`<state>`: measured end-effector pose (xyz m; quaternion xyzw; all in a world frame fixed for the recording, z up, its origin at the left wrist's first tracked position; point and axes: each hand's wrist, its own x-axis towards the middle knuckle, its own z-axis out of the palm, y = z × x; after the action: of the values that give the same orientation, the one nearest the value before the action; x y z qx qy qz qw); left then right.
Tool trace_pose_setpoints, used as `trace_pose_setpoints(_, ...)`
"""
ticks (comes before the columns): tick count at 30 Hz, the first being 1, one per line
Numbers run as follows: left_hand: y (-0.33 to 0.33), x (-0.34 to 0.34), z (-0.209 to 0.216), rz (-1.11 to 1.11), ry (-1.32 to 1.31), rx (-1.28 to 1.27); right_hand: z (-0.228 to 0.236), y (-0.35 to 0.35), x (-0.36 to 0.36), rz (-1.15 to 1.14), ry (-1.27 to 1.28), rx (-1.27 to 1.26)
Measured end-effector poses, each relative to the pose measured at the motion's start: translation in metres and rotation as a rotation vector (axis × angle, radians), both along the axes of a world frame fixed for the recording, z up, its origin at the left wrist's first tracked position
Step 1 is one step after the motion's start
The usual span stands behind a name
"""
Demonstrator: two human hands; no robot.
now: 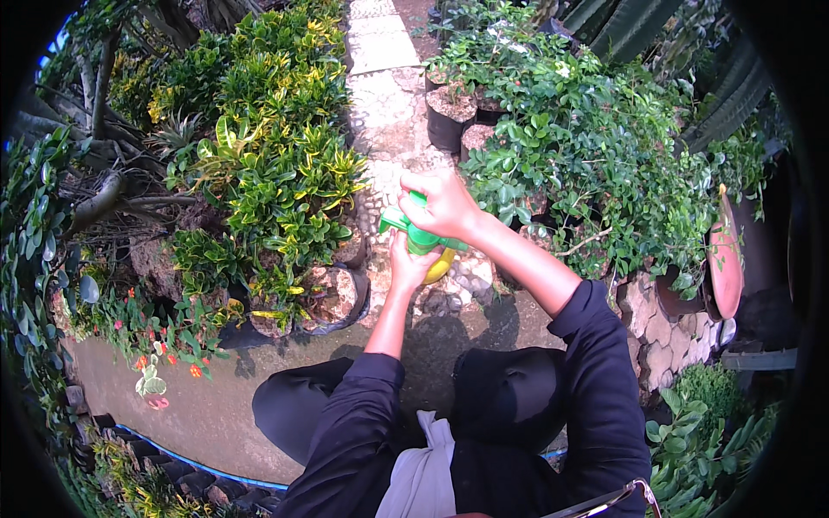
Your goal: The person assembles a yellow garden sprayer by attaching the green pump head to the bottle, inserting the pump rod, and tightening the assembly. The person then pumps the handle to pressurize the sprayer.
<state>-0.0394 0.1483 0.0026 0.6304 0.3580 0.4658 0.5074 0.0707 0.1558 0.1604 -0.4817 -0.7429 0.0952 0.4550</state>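
Observation:
In front of me, over the stone path, I hold a pump sprayer with a green top (421, 240) and a yellow tank (441, 267). My right hand (442, 204) is closed round the green handle at its top. Lower down, my left hand (409, 262) grips the sprayer near its neck, below the green nozzle part. Both hands hide much of the sprayer, and only a piece of the yellow tank shows beneath them.
Yellow-green leafy shrubs (276, 147) line the pebbled path (384, 112) on the left. Potted bushes (553, 147) crowd its right side, with a black pot (447, 129) at the edge. Below lies a concrete strip (199, 397), with red-flowered plants (164, 332) at left. A terracotta dish (727, 259) stands at right.

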Motion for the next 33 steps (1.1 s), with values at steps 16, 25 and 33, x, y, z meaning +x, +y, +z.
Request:
trace_pose_setpoints(16, 0.002, -0.007, 0.011, 0.044, 0.180, 0.102, 0.078, 0.004, 0.010, -0.111, -0.112, 0.101)
trace_pose_setpoints(25, 0.029, 0.004, 0.130, -0.184, 0.137, 0.022, 0.161, 0.033, 0.061, -0.251, 0.029, -0.047)
trace_pose_setpoints(33, 0.053, 0.003, 0.128, -0.312, -0.058, -0.112, 0.184, 0.045, 0.056, 0.006, -0.049, 0.158)
